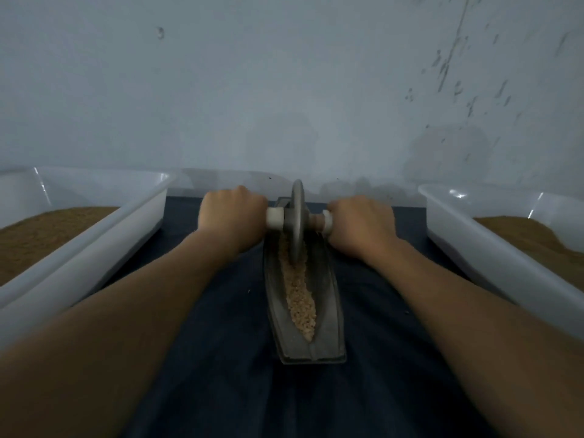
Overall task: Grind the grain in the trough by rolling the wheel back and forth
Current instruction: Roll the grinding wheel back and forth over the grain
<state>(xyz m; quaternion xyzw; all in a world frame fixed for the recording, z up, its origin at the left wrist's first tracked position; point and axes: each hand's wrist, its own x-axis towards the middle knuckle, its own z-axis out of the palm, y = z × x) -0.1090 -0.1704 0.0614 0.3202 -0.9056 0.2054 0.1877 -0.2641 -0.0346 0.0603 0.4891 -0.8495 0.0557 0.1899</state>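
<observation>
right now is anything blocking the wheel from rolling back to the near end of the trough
Nothing visible does. The wheel sits at the far end of the trough; only grain lies along the channel toward you. The left hand and right hand grip its ends.

Single wide-angle view here, worn on the head, tipped forward and down. Left hand (232, 213) and right hand (360, 222) sit close, mid-frame, with the wheel (297, 216) between the fingers. Beyond the fingers, pale wall (284, 90); nearer than them, dark cloth (221, 358) runs to the bottom edge.
</observation>
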